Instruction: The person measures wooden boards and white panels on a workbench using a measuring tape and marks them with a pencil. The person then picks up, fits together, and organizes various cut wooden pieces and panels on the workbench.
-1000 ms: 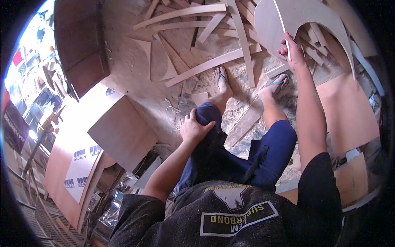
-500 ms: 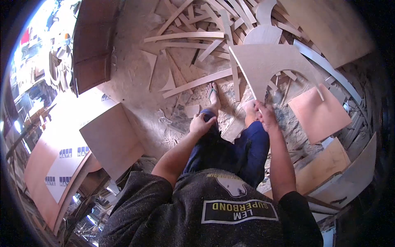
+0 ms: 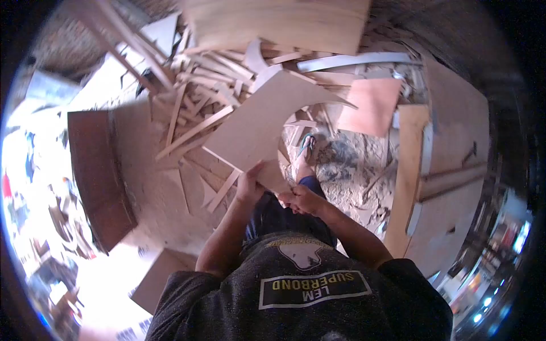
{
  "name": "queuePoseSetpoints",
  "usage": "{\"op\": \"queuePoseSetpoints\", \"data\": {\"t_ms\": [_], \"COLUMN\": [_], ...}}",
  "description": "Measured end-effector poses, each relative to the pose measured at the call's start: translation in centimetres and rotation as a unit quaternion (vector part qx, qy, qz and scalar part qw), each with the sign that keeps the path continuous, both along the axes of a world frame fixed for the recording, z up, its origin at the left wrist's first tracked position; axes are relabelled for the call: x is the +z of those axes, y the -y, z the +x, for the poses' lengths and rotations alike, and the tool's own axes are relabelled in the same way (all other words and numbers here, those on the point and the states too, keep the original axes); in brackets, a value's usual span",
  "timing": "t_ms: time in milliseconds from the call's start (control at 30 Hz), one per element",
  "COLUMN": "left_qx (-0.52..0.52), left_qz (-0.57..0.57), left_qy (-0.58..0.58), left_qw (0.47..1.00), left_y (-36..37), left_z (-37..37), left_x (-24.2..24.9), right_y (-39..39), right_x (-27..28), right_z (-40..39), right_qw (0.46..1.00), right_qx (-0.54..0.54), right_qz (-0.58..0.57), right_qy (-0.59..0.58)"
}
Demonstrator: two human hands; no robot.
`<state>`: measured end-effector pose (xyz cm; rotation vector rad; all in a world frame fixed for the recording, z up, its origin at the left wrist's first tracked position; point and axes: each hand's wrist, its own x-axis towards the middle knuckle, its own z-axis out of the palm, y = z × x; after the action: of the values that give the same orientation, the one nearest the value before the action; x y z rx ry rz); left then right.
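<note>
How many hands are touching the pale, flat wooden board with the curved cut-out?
2. The left hand grips the lower edge of the pale, flat wooden board; the right hand grips the board's narrow lower end. No other hand is visible.

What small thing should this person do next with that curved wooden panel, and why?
Perhaps tip the curved panel upward slightly before turning: the left hand and right hand both grip its near end, while the rest extends forward, overlapping the scattered wood strips in this view, so it might catch on them.
</note>
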<state>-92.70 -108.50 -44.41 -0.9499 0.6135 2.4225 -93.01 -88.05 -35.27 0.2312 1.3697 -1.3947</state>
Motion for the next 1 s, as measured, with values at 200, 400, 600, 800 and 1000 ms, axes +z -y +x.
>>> {"op": "queuePoseSetpoints", "data": {"t_ms": [200,400,600,800,1000], "left_qx": [-0.075,-0.138,-0.274,-0.392,-0.606], "left_qz": [-0.067,-0.204,-0.131,-0.14,-0.153], "left_qy": [-0.082,-0.216,-0.353,-0.334,-0.348], "left_qw": [0.992,0.945,0.885,0.845,0.698], "left_y": [7.2,6.7,-1.4,-20.5,-41.2], "left_z": [2.0,-3.5,-9.1,-8.5,-3.8], "left_x": [0.2,12.7,18.8,19.7,21.7], "right_y": [3.1,-4.4,-16.6,-28.7,-37.9], "right_x": [-3.1,5.3,8.4,13.1,10.9], "right_z": [6.5,8.2,12.9,19.3,26.7], "right_qw": [0.984,0.914,0.835,0.673,0.443], "right_qx": [-0.002,-0.089,-0.474,-0.668,-0.857], "right_qz": [-0.023,0.18,0.008,-0.194,-0.224], "right_qy": [-0.177,-0.353,-0.279,-0.252,-0.138]}}
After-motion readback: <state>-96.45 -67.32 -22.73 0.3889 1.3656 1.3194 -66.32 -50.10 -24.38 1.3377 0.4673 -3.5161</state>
